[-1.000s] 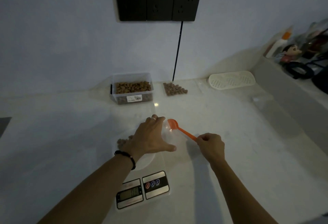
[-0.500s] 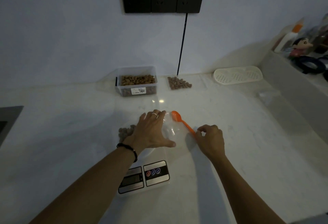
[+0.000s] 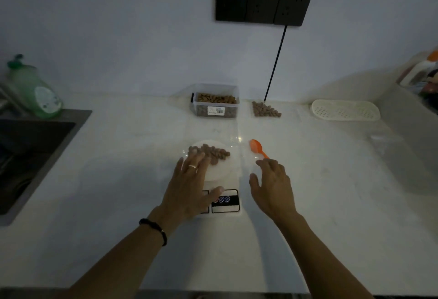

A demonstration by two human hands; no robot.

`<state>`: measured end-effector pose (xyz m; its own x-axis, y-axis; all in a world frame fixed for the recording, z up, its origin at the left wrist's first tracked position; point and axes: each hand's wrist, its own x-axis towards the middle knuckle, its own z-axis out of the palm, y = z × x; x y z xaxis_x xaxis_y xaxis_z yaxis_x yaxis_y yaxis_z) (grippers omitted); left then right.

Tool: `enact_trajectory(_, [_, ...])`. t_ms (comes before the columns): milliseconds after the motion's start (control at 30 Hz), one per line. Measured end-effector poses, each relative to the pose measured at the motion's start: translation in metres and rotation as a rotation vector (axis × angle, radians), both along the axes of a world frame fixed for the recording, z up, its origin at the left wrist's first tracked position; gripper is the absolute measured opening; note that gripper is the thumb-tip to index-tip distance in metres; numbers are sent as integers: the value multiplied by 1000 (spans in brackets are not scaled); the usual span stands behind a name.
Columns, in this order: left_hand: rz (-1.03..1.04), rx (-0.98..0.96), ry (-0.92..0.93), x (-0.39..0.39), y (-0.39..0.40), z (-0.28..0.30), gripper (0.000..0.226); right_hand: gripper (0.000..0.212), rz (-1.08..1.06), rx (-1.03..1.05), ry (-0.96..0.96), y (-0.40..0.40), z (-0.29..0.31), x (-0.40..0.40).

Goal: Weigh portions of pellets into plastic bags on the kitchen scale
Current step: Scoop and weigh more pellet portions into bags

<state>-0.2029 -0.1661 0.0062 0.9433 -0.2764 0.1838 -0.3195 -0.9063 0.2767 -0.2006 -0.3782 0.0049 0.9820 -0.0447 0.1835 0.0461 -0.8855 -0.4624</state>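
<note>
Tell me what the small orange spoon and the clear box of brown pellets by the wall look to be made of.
The small orange spoon looks like moulded plastic: one even bright colour, thin, with a dull sheen. The clear box of brown pellets is probably rigid transparent plastic: the pellets show through its walls and a white label sits on its front. Dim light leaves the finish uncertain.

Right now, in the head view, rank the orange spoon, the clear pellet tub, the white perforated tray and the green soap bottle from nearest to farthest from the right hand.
From the right hand:
1. Orange spoon, just beyond its fingertips.
2. Clear pellet tub, at the back wall, slightly left.
3. White perforated tray, back right.
4. Green soap bottle, far left, by the sink.
</note>
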Motion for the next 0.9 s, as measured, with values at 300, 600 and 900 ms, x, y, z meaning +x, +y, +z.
enact_trajectory(300, [160, 116, 56, -74, 38, -38, 95, 43, 108, -62, 46, 31, -17, -58])
enact_trajectory(600, [153, 153, 67, -83, 55, -53, 99, 52, 92, -95, 125, 43, -28, -79])
enact_trajectory(900, [123, 117, 43, -74, 57, -54, 97, 52, 61, -122, 156, 48, -27, -78])
